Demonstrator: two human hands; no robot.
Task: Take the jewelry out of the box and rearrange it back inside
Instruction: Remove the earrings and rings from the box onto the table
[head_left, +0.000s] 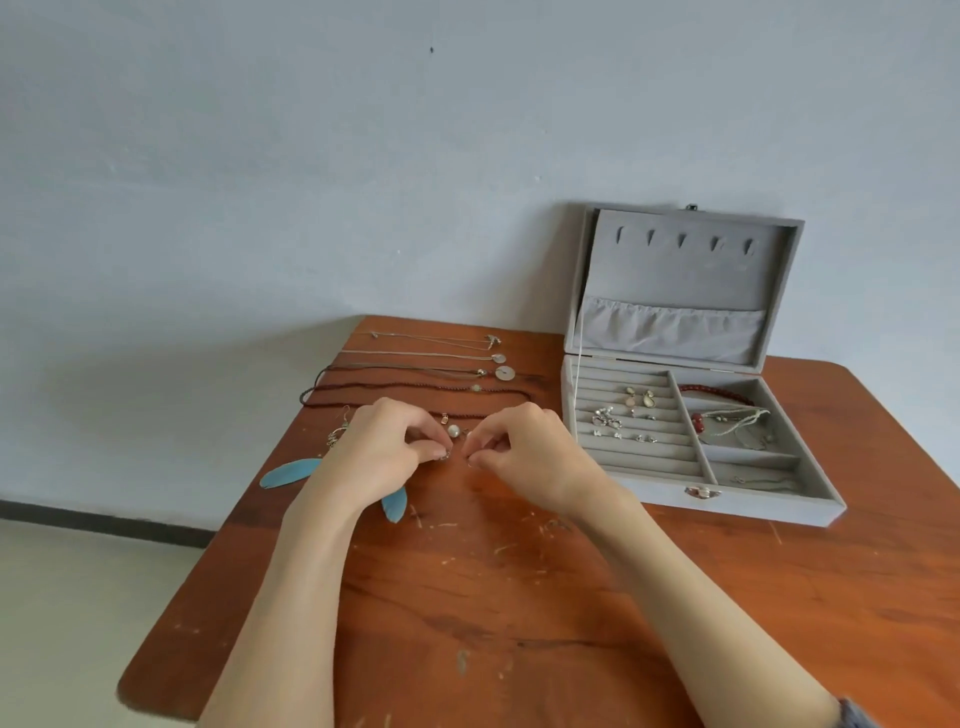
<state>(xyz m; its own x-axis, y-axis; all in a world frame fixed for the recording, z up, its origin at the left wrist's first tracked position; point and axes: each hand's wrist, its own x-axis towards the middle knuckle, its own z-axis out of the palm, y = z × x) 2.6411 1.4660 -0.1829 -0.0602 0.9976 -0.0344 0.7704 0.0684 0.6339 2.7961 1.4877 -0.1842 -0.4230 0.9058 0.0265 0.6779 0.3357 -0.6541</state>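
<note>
Jewelry box (696, 499), grey and velvet-lined, is sitting open on the wooden worktop (519, 597) at about two o'clock from your hands, its lid (685, 275) standing up against the wall. You are bringing both hands together over the middle of the worktop: your left hand (384, 452) is pinching a small silver piece (444, 456) between thumb and forefinger, and your right hand (524, 447) is pinching another tiny piece at its fingertips, too small to identify. A pearl bead (453, 430) is lying just beyond the fingertips, at twelve o'clock from the gap between them. Four necklaces (415, 374) are stretching in rows across the far side of the worktop, at eleven o'clock from your left hand. Two blue feather earrings (289, 472) are lying at about eight o'clock, partly hidden under your left wrist. Inside the box, small earrings and rings (623, 415) are sitting in the ridged rows on the left, while a red beaded bracelet (717, 396) and a pale cord (737, 421) are resting in the right-hand compartment.
</note>
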